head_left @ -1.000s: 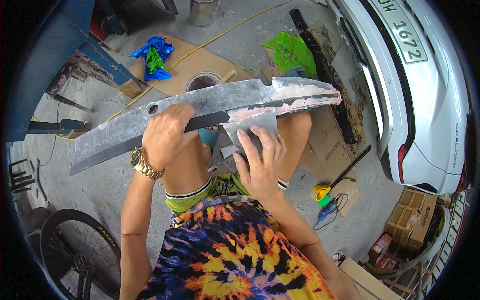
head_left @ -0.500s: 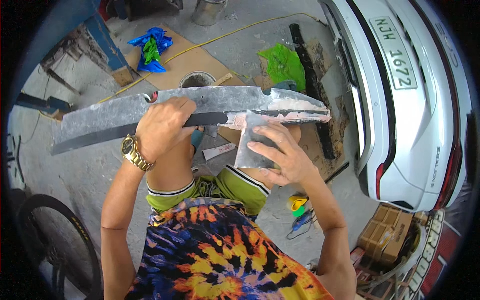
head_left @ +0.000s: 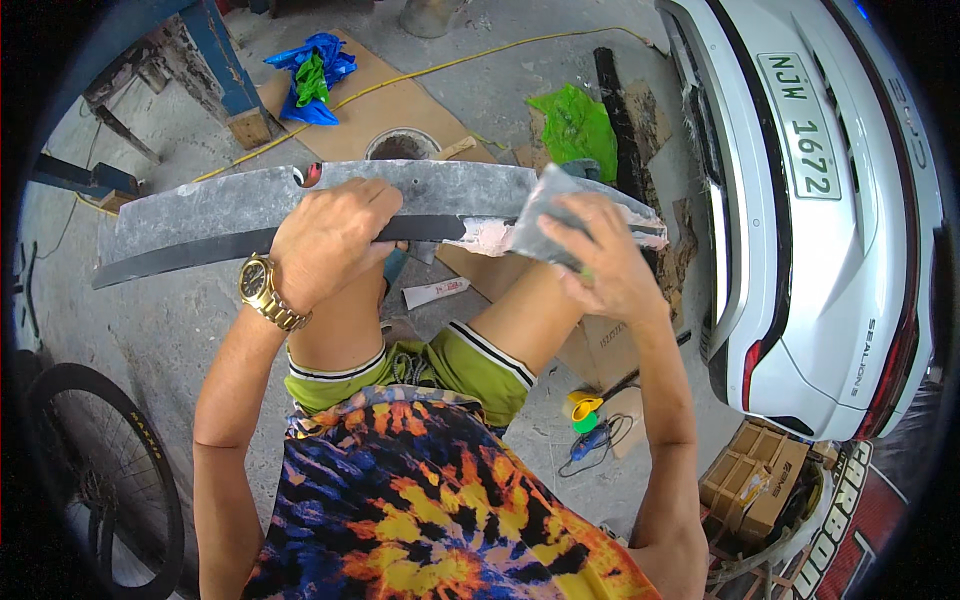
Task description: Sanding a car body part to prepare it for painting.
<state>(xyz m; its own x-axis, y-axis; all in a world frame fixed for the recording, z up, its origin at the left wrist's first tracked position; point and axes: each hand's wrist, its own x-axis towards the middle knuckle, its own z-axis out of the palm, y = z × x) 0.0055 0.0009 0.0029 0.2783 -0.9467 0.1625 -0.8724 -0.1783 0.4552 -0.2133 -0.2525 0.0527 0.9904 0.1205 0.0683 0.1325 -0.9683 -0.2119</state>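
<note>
A long, curved car trim panel (head_left: 200, 205), dusty grey with a black strip along its near edge, lies crosswise in front of me over my knees. My left hand (head_left: 335, 240), a gold watch on its wrist, is closed around the panel's near edge left of centre. Pinkish-white filler (head_left: 485, 237) covers part of the right end. Over that end my right hand (head_left: 605, 255) holds a grey sheet of sandpaper (head_left: 532, 228), fingers on top and thumb at the near side. The sheet hides part of the filler, and its contact with the surface is partly hidden.
Beyond the panel are a round can (head_left: 375, 148), cardboard (head_left: 375, 75), a yellow cord (head_left: 480, 50) and green plastic (head_left: 572, 125). A white car (head_left: 800, 300) stands at the right. A white tube (head_left: 436, 293) lies below the panel; a bicycle wheel (head_left: 60, 385) is at lower left.
My right hand has moved the sandpaper right and away from me, tilting it and uncovering more filler to its left. My left hand keeps its grip on the panel. The view has shifted slightly.
</note>
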